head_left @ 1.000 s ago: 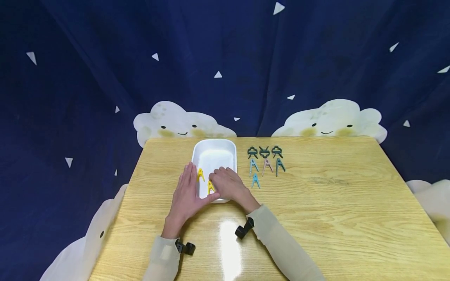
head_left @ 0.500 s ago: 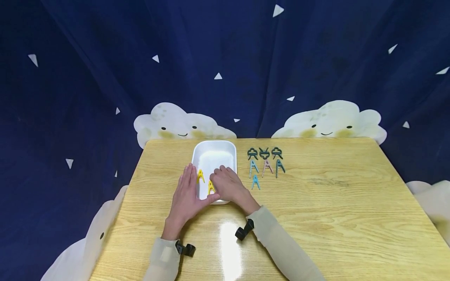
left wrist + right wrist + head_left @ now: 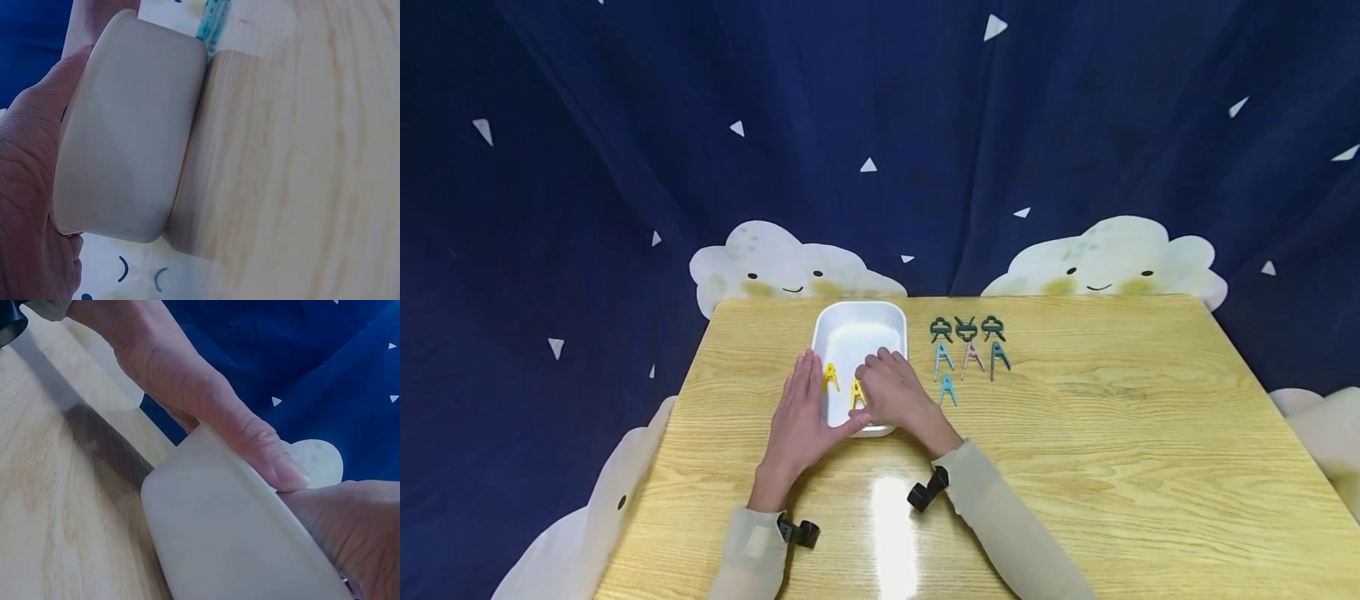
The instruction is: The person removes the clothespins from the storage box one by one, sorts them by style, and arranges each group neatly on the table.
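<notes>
A white plastic tub (image 3: 842, 310) stands at the table's left back. My left hand (image 3: 797, 421) rests along its left rim, fingers straight and thumb stretched across the near rim. Inside the tub, my right hand (image 3: 895, 393) has curled fingers at the top of a yellow clothespin (image 3: 858, 395); the fingertips are hidden. Another yellow clothespin (image 3: 831, 377) lies by the left wall, next to my left fingers. Both wrist views show the tub's outer wall (image 3: 134, 125) and hide its inside. In the right wrist view the right thumb (image 3: 275, 459) lies over the rim, near the left hand.
Right of the tub lie dark green clips (image 3: 966, 330) in a row. Below them are a light blue clothespin (image 3: 943, 360), a pink one (image 3: 972, 358) and a dark teal one (image 3: 997, 360). A bright blue clothespin (image 3: 948, 390) lies nearest me. A dark curtain (image 3: 880, 125) hangs behind the table.
My right hand has shifted slightly right and away from me inside the tub, and the yellow clothespin at its fingers has moved with it. My left hand has stayed at the rim.
</notes>
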{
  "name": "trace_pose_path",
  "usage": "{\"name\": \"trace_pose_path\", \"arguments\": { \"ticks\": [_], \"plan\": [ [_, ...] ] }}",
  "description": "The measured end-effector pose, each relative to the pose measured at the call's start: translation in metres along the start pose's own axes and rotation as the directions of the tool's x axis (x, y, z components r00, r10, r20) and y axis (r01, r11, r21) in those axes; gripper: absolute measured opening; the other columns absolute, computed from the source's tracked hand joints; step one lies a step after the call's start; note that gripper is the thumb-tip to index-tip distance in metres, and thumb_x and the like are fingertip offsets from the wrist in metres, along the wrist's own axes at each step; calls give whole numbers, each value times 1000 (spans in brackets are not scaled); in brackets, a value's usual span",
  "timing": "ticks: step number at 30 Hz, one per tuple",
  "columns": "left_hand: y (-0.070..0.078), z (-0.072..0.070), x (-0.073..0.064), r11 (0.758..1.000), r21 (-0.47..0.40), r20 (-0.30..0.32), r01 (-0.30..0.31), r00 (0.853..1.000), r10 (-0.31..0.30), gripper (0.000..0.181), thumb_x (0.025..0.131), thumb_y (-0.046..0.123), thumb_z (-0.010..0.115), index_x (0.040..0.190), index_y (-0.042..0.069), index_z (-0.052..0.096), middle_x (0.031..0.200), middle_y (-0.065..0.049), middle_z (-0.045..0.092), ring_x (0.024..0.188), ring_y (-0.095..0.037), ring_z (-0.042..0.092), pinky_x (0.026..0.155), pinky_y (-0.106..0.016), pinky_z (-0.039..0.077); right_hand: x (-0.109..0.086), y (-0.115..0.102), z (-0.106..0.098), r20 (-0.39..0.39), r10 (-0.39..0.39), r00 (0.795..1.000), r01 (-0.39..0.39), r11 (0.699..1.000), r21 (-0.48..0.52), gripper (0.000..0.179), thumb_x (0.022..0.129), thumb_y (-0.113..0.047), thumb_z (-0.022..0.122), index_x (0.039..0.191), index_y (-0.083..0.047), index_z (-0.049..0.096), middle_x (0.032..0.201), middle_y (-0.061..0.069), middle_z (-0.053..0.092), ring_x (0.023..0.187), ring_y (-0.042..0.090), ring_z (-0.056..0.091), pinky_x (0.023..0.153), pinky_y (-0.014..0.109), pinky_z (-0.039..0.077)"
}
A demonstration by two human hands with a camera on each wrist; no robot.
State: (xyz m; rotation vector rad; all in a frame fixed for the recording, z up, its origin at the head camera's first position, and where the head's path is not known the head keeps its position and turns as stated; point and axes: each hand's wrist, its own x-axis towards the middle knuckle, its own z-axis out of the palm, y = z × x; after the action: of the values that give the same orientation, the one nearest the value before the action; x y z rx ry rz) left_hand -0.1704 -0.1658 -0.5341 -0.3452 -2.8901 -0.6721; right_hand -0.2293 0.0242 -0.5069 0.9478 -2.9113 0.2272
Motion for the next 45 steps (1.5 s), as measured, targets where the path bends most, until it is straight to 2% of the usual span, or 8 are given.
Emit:
{"name": "trace_pose_path", "arguments": {
  "ticks": [4, 12, 22, 35, 41, 45],
  "plan": [
    [0, 3, 0, 1000, -3, 3, 2, 1000, -2, 130, 82, 88, 57, 166, 1, 11, 176, -11, 0, 162, -21, -4, 131, -48, 11, -2, 3, -2, -13, 10, 1000, -10, 1000, -2, 47, 76, -58, 86, 93, -16, 74, 89, -3, 62, 87, 20, 47, 80, 35, 44],
    [1, 7, 2, 1000, 3, -8, -5, 1000, 5, 130, 82, 90, 54, 166, -1, 13, 176, -12, 1, 162, -30, 5, 131, -50, 13, -6, 10, -12, -46, 40, 998, -39, 999, 22, 61, 78, -60, 84, 116, -13, 76, 108, 2, 71, 98, 23, 52, 92, 39, 45],
    [2, 7, 1, 1000, -3, -12, 4, 1000, -4, 131, 81, 91, 55, 166, 0, 13, 176, -13, 3, 162, -32, 8, 131, -50, 13, -10, 16, -26, -60, 36, 998, -32, 997, 66, 61, 76, -58, 84, 117, -13, 76, 108, 2, 70, 100, 24, 52, 98, 43, 45],
    [-1, 0, 1, 1000, -9, 3, 6, 1000, -6, 132, 81, 89, 56, 166, -1, 11, 175, -16, 6, 162, -29, 3, 131, -48, 12, -21, 31, -45, -93, 41, 995, -33, 996, 88, 60, 76, -54, 84, 116, -11, 75, 108, 5, 71, 99, 26, 53, 93, 44, 47],
    [-1, -1, 1, 1000, -8, 10, 8, 1000, -8, 132, 81, 90, 56, 166, 0, 9, 176, -15, 4, 162, -28, 2, 131, -49, 12, -28, 39, -53, -100, 40, 994, -31, 995, 94, 60, 74, -54, 85, 114, -10, 76, 104, 4, 70, 97, 25, 52, 89, 42, 45],
    [-1, -1, 2, 1000, -2, 3, 3, 1000, -3, 132, 81, 89, 57, 166, -1, 10, 175, -17, 6, 162, -26, 0, 131, -48, 12, -34, 45, -59, -82, 48, 995, -41, 996, 84, 60, 74, -53, 85, 115, -9, 76, 105, 4, 71, 98, 26, 52, 93, 43, 46]
  ]
}}
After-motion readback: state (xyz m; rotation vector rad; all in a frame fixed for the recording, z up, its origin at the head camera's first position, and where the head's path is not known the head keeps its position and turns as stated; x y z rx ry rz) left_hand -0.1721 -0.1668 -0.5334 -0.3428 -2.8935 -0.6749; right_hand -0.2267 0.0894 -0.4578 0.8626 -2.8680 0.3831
